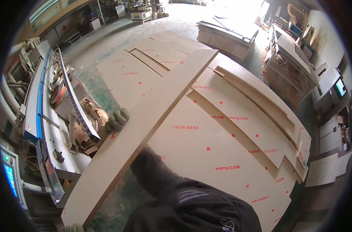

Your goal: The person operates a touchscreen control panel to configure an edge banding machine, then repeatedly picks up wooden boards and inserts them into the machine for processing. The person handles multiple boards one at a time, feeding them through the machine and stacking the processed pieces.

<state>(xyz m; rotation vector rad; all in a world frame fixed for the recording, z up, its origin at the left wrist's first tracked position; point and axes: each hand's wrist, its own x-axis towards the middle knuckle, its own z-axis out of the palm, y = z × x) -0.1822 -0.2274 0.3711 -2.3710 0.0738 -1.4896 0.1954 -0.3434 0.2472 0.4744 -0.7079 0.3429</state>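
A long narrow pale board runs from the lower left up to the middle of the view, raw chipboard showing along its near edge. My right arm, in a black sleeve, passes under the board, and my right hand, in a greenish glove, curls its fingers over the board's far edge. Only a sliver of my gloved left hand shows at the bottom edge, against the board's near end. Most of both hands is hidden by the board.
A white edge-working machine with a blue rail and a lit control panel stands along the left. Large pale panels with red print lie stacked under the board. More board stacks and machines stand behind and right.
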